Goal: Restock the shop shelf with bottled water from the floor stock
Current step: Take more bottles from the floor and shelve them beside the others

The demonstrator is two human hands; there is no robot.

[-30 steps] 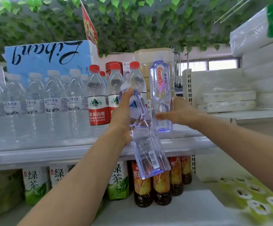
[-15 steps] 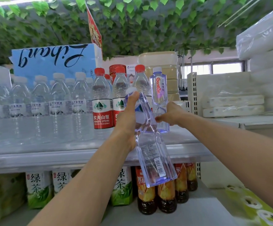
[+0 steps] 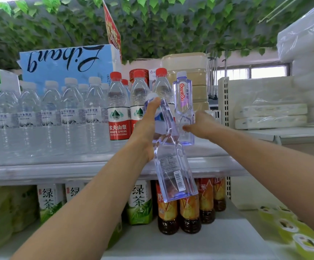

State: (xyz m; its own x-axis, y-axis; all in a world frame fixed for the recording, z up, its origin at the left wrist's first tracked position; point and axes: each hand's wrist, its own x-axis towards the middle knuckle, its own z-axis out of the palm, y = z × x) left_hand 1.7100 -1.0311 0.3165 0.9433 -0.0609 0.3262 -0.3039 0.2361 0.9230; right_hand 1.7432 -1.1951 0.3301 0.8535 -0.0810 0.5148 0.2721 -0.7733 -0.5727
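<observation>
Shelf (image 3: pixel 205 162) bare right of Ganten bottle (image 3: pixel 182 102); red-capped bottles (image 3: pixel 119 109) block left.

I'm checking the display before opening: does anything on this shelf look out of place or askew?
The blue Libang pack behind the water bottles sits upside down, its lettering inverted. The clear bottle in the left hand is tilted, not yet shelved.

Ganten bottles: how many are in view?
2. The upright bottle stands on the shelf, held by the right hand; the tilted bottle is in the left hand. More may be hidden.
</observation>
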